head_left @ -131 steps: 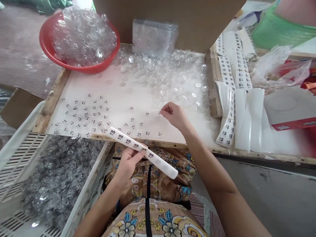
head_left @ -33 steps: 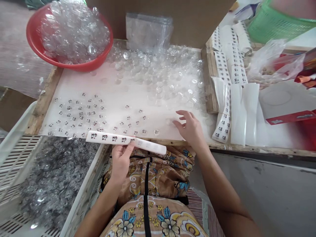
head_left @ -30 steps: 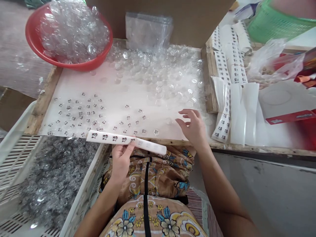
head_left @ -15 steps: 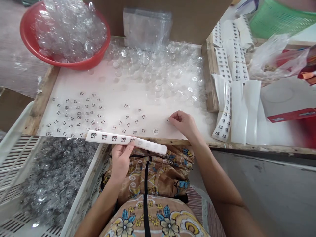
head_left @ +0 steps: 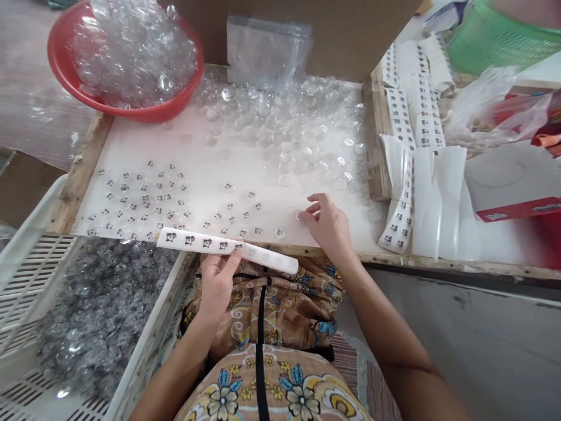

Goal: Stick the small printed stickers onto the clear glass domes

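My left hand (head_left: 219, 282) is closed on a strip of panda stickers (head_left: 214, 244), thumb on top, just in front of the board's near edge. The strip slants slightly down to the right. On the white board, my right hand (head_left: 329, 225) has its index finger raised apart from the thumb. The thumb tip touches a small clear disc (head_left: 299, 216) bearing a sticker, which lies on the board. Another stickered disc (head_left: 279, 233) lies just left of that hand. Further left, several more discs with panda stickers (head_left: 145, 199) are spread out.
Plain clear discs (head_left: 280, 117) are heaped along the back of the board. A red basin (head_left: 197, 73) full of clear pieces stands back left. A white crate (head_left: 146, 327) sits lower left. Beyond a wooden rail (head_left: 377, 140) lie more sticker strips (head_left: 398, 216).
My right index finger has lifted away from the thumb, opening the pinch over the small disc. My left hand keeps hold of the sticker strip. The view has shifted slightly.
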### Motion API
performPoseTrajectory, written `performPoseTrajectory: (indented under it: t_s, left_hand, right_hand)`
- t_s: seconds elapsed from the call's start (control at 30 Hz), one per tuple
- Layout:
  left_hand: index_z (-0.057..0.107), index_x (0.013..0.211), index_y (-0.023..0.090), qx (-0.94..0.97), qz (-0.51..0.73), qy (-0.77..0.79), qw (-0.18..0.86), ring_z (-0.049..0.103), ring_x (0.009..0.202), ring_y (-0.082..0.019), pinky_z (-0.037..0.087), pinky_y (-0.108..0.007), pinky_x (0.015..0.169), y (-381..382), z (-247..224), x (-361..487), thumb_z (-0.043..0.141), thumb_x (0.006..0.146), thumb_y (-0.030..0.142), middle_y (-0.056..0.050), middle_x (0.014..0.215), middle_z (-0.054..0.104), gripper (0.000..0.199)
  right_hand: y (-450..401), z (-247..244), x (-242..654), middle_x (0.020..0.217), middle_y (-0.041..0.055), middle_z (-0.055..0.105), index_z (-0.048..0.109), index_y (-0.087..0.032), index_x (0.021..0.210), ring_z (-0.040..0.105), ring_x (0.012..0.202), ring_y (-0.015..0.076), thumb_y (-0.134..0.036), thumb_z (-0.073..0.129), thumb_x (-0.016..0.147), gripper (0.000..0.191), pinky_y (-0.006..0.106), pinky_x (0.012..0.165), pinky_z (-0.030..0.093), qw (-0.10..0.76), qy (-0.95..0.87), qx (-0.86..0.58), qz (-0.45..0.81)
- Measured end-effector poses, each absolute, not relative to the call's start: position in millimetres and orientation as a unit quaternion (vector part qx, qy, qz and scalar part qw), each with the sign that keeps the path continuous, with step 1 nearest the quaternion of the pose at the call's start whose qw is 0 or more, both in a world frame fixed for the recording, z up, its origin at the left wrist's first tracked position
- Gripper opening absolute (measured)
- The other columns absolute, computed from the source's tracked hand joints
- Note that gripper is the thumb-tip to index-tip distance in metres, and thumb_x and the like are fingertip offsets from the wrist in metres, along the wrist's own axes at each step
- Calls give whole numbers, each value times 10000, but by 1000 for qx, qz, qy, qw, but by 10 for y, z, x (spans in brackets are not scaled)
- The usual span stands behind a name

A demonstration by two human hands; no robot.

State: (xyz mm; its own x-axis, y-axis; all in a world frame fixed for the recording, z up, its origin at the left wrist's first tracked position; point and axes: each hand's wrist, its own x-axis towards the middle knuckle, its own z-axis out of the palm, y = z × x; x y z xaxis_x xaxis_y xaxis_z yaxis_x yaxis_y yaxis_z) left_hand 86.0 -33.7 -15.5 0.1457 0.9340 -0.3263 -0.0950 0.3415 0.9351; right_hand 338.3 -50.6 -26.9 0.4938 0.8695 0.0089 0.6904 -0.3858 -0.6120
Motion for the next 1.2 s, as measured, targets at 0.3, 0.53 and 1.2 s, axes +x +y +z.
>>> performPoseTrajectory:
  t_s: [0.3,0.53,1.2]
  left_hand:
    - [761,940,166,412,407,518,630,700,972,-273,547,-381,904,-336,-113,867,773,751,420,-85,958,767,317]
    - [763,939,176,398,402,526,635,696,925,-233,544,-336,879,-308,-160,804,763,767,411,-65,954,764,292]
    - [762,960,193,439,359,434,700,683,975,-261,557,-340,843,-261,50,969,732,802,341,-70,1031,746,218]
  right_hand:
    - [25,-158,2888,1024,122,631,636,-194,1013,600,890,251,-264,602,888,148,377,778,467,264,-598,-733,190]
    - [196,-305,2824,956,110,597,641,-197,920,568,864,249,-172,585,856,88,351,731,434,225,-622,-726,188]
    - [-330,267,2665,830,21,612,616,-204,786,554,711,129,-179,608,845,64,261,646,458,400,-583,-625,330]
